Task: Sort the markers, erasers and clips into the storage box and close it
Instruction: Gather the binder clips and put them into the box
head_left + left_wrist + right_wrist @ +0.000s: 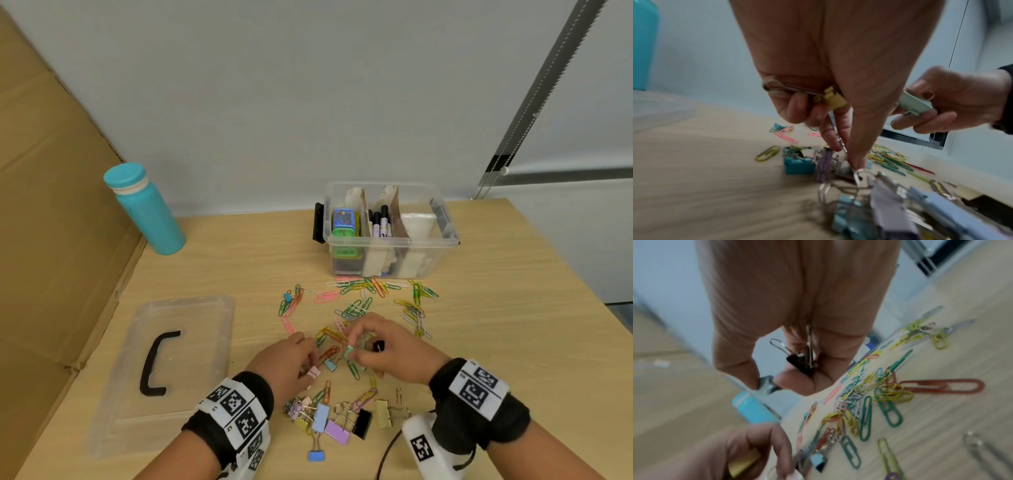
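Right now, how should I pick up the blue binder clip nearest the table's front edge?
Pinch the blue binder clip by its wire loops, coming from above. It lies flat, apart from the pile, and the loops point away from you, toward the pile.

A pale wood-grain surface (pixel 513 308) meets a plain grey-white wall (pixel 274 102); brown cardboard (pixel 51 205) leans along its left side.

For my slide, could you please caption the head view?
Both hands gather binder clips beside the open storage box.
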The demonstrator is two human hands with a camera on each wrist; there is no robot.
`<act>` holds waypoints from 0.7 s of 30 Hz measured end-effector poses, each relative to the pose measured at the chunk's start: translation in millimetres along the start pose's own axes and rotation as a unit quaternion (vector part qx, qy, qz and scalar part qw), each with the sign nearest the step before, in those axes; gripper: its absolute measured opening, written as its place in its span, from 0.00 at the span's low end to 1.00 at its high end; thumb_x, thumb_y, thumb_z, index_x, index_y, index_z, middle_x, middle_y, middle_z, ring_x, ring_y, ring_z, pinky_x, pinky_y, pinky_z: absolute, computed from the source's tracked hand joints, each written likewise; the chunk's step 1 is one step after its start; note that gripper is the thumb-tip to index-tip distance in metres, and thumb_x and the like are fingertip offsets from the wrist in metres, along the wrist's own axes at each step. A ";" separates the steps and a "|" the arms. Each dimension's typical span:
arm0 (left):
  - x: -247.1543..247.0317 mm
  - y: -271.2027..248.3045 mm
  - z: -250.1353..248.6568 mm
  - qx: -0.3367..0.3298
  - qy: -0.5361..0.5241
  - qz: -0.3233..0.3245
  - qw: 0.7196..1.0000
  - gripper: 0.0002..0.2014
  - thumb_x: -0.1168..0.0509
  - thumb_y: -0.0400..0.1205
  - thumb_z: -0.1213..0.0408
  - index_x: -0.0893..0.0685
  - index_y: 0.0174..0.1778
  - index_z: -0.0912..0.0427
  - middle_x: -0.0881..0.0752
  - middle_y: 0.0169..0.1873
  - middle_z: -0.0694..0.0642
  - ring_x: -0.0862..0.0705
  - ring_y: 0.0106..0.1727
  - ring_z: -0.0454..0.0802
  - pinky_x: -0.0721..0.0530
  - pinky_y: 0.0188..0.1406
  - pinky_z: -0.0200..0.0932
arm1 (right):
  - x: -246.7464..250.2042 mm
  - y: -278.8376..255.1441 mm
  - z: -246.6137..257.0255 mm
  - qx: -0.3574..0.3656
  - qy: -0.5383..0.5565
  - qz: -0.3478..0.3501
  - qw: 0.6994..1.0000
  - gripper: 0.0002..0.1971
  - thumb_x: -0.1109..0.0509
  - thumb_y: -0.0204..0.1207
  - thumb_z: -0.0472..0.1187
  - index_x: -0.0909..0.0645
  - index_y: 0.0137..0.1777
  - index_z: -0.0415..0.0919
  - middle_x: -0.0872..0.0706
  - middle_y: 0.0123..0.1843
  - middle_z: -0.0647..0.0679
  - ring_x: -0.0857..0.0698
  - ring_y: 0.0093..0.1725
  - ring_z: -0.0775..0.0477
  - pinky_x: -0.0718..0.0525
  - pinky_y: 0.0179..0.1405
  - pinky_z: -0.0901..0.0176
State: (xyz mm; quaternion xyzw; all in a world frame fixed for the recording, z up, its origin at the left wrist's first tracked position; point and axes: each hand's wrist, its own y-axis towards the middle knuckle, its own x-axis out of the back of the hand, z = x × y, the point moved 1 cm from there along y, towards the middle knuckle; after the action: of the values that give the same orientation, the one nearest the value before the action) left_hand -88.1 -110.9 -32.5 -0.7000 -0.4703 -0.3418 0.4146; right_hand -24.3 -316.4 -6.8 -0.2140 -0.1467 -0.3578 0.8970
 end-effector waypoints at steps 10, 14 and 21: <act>14.9 -7.9 8.7 0.016 -0.192 -0.064 0.979 0.05 0.31 0.78 0.65 0.17 0.41 0.49 0.16 0.43 0.45 0.17 0.44 0.42 0.18 0.47 0.38 | -17.7 13.1 5.2 0.027 -0.237 0.032 0.971 0.12 0.37 0.79 0.46 0.30 0.60 0.47 0.18 0.39 0.47 0.21 0.33 0.49 0.21 0.35 0.53; 26.6 -13.4 21.3 0.010 -0.234 -0.107 0.966 0.07 0.30 0.77 0.64 0.18 0.39 0.45 0.14 0.43 0.47 0.17 0.48 0.41 0.21 0.51 0.37 | -34.5 28.9 10.0 0.072 -0.440 0.068 0.892 0.16 0.37 0.78 0.45 0.29 0.64 0.45 0.16 0.56 0.42 0.16 0.50 0.38 0.18 0.41 0.51; 28.9 -16.6 26.7 0.025 -0.235 -0.149 0.960 0.08 0.30 0.77 0.66 0.17 0.39 0.47 0.15 0.41 0.48 0.20 0.39 0.34 0.28 0.37 0.24 | -41.6 40.2 7.6 0.070 -0.437 0.083 0.893 0.08 0.41 0.78 0.36 0.24 0.52 0.37 0.18 0.52 0.39 0.18 0.48 0.37 0.25 0.38 0.54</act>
State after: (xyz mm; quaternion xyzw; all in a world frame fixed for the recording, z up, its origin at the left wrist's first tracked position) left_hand -91.9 -72.4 -14.4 -0.6720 -0.6620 -0.2136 0.2540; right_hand -26.0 -262.3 -28.8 -0.2968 -0.5300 -0.1415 0.7817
